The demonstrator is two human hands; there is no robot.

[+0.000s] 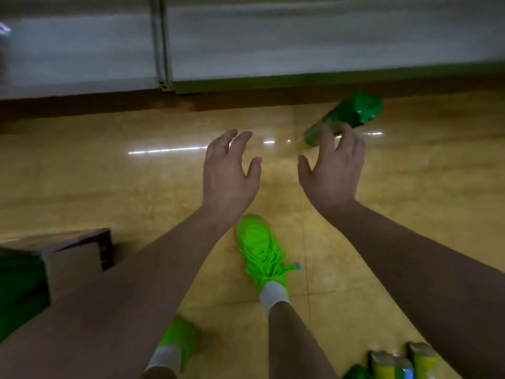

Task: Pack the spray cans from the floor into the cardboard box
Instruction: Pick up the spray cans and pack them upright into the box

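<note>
Both hands out in front over the tan floor [109, 170], holding nothing. Left hand [229, 176] has fingers spread and slightly bent, palm down. Right hand [332, 170] also wide, fingers loosely splayed, fingertips overlapping the near end of a green spray can [352, 114] in the view; contact can't be confirmed, blur is heavy. That can lies on its side on the floor, tilted, capped end pointing up-right, close to the dark baseboard [246, 101] under the grey wall panels [300, 50].

Cardboard box [73, 258] at lower left, partly behind the left forearm, flap up. Something dark green [19, 291] shows inside it, probably cans already packed, too smeared to count.

Bottom right corner: a cluster of upright cans [401, 362] with yellow and blue labels, standing on the floor, cut off by the frame edge.

Neon green shoes: right shoe [259, 250] between the forearms, left shoe [180, 340] lower.
</note>
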